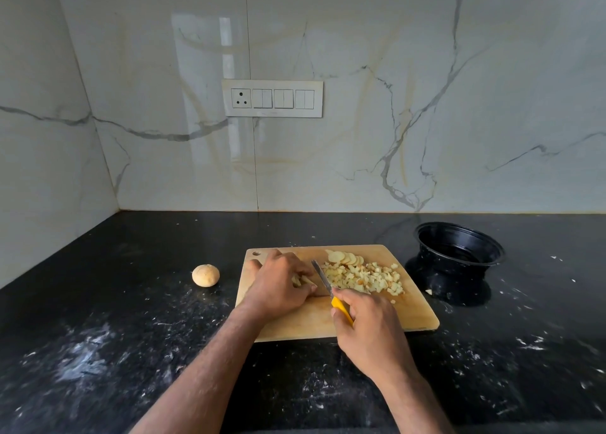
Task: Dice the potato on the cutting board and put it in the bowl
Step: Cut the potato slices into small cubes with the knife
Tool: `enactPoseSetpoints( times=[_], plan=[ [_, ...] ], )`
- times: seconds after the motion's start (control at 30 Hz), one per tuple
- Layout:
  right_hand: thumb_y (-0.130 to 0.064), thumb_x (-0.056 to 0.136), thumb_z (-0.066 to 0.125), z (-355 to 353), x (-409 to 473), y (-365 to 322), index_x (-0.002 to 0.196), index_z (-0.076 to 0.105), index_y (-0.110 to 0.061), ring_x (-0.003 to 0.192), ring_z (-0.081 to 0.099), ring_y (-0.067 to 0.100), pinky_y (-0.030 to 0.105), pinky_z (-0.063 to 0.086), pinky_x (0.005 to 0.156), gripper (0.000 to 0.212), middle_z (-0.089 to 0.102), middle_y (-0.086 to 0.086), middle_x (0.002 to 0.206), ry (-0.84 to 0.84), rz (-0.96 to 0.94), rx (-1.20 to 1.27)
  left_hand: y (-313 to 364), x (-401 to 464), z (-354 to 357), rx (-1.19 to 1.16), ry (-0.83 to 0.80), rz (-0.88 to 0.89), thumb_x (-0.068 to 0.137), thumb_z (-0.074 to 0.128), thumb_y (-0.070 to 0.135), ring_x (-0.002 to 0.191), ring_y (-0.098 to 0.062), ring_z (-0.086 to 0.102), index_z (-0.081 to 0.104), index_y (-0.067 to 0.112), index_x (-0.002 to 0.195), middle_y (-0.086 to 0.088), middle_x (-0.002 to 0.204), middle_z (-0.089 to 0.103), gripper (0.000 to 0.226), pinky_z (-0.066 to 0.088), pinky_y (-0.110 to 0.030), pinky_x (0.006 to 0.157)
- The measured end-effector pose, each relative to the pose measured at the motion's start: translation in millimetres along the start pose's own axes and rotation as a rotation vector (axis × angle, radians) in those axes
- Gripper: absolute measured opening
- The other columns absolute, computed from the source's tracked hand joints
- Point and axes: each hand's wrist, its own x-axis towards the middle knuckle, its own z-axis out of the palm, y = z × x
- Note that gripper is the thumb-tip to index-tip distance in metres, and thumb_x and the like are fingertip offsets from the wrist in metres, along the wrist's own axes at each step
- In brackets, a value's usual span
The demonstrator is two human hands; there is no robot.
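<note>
Most of the potato piece [300, 280] hides under the left hand's [278, 282] curled fingers. Right hand [367, 322] grips the yellow-handled knife [331, 297]; small lumpy cubes [364, 278] lie beyond its fingers.

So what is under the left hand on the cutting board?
Under the left hand on the cutting board, only pale potato strips show beside the knife. The fingers cover the rest, so how much remains uncut is hidden.

Two bare forearms with fine hair reach in from the bottom edge, ending in a bare left hand [278, 286] and a bare right hand [369, 325], with no sleeves, gloves, rings, watch or bracelets visible on either arm up to the frame edge.
</note>
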Motion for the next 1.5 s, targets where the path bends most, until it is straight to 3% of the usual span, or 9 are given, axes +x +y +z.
enactPoseSetpoints(
  times=[0.17, 0.4, 0.67, 0.93, 1.13, 1.23, 1.33, 1.4, 1.5],
  plan=[
    [-0.033, 0.094, 0.067, 1, -1, 2, 0.131, 0.067, -0.027, 0.084, 0.047, -0.004, -0.001, 0.033, 0.067, 0.038, 0.074, -0.01, 0.105, 0.018, -0.008, -0.004, 1, -2, 0, -0.004, -0.014, 0.006, 0.081, 0.067, 0.039, 0.122, -0.011, 0.038, 0.073, 0.037, 0.114, 0.023, 0.119, 0.066, 0.033, 0.022, -0.048, 0.098],
    [-0.032, 0.093, 0.067, 3, 0, 3, 0.129, 0.068, -0.026, 0.088, 0.058, 0.002, 0.014, 0.049, 0.078, 0.037, 0.074, -0.012, 0.104, 0.032, 0.011, -0.008, 11, -1, 1, 0.21, -0.004, -0.056, 0.073, 0.06, 0.081, 0.122, -0.014, 0.039, 0.073, 0.036, 0.113, 0.017, 0.119, 0.062, 0.061, 0.025, -0.055, 0.102],
    [-0.031, 0.093, 0.067, 3, -1, 2, 0.13, 0.068, -0.025, 0.095, 0.063, 0.006, 0.021, 0.055, 0.084, 0.038, 0.074, -0.013, 0.11, 0.034, 0.011, -0.005, 7, -4, -11, 0.143, -0.03, -0.069, 0.074, 0.056, 0.05, 0.116, -0.015, 0.039, 0.074, 0.036, 0.111, 0.018, 0.105, 0.056, 0.044, 0.026, -0.05, 0.092],
    [-0.032, 0.093, 0.067, 3, 0, 3, 0.13, 0.068, -0.026, 0.091, 0.061, 0.004, 0.017, 0.051, 0.079, 0.037, 0.074, -0.012, 0.106, 0.025, 0.014, 0.001, 4, -5, -15, 0.133, -0.023, -0.098, 0.068, 0.05, 0.059, 0.121, -0.014, 0.041, 0.07, 0.04, 0.119, 0.017, 0.122, 0.061, 0.058, 0.031, -0.049, 0.095],
    [-0.03, 0.093, 0.069, 2, -1, 0, 0.129, 0.069, -0.026, 0.073, 0.047, -0.006, -0.004, 0.031, 0.061, 0.037, 0.075, -0.01, 0.1, 0.024, 0.003, -0.001, 3, -3, -19, 0.194, -0.04, -0.201, 0.072, 0.062, 0.064, 0.102, -0.013, 0.056, 0.071, 0.032, 0.09, 0.017, 0.09, 0.066, 0.037, 0.032, -0.056, 0.099],
    [-0.03, 0.093, 0.069, 2, -1, 2, 0.13, 0.068, -0.025, 0.07, 0.049, -0.007, 0.001, 0.039, 0.063, 0.037, 0.071, -0.014, 0.092, 0.01, 0.007, 0.008, 5, -3, -17, 0.169, -0.047, -0.193, 0.075, 0.066, 0.055, 0.098, -0.012, 0.055, 0.068, 0.034, 0.088, 0.018, 0.085, 0.063, 0.025, 0.031, -0.052, 0.097],
    [-0.031, 0.094, 0.068, 3, -1, 3, 0.131, 0.067, -0.024, 0.09, 0.064, 0.002, 0.013, 0.054, 0.079, 0.038, 0.074, -0.013, 0.109, 0.003, 0.011, 0.012, 5, -3, -13, 0.131, -0.033, -0.149, 0.078, 0.064, 0.045, 0.094, -0.012, 0.051, 0.071, 0.032, 0.091, 0.018, 0.081, 0.061, 0.02, 0.03, -0.048, 0.093],
    [-0.031, 0.093, 0.068, 3, -1, 2, 0.131, 0.067, -0.024, 0.091, 0.065, 0.003, 0.015, 0.054, 0.079, 0.038, 0.074, -0.012, 0.11, 0.006, 0.012, 0.017, 3, -3, -12, 0.074, -0.037, -0.095, 0.081, 0.064, 0.039, 0.092, -0.011, 0.048, 0.074, 0.03, 0.094, 0.018, 0.082, 0.063, 0.019, 0.03, -0.046, 0.092],
    [-0.031, 0.092, 0.069, 2, -1, 1, 0.129, 0.069, -0.024, 0.069, 0.054, -0.004, 0.005, 0.043, 0.063, 0.037, 0.067, -0.019, 0.087, -0.003, 0.01, 0.016, 2, -4, -13, -0.028, -0.071, -0.03, 0.083, 0.066, 0.032, 0.099, -0.011, 0.05, 0.076, 0.032, 0.102, 0.019, 0.095, 0.068, 0.022, 0.03, -0.044, 0.093]
  ],
)
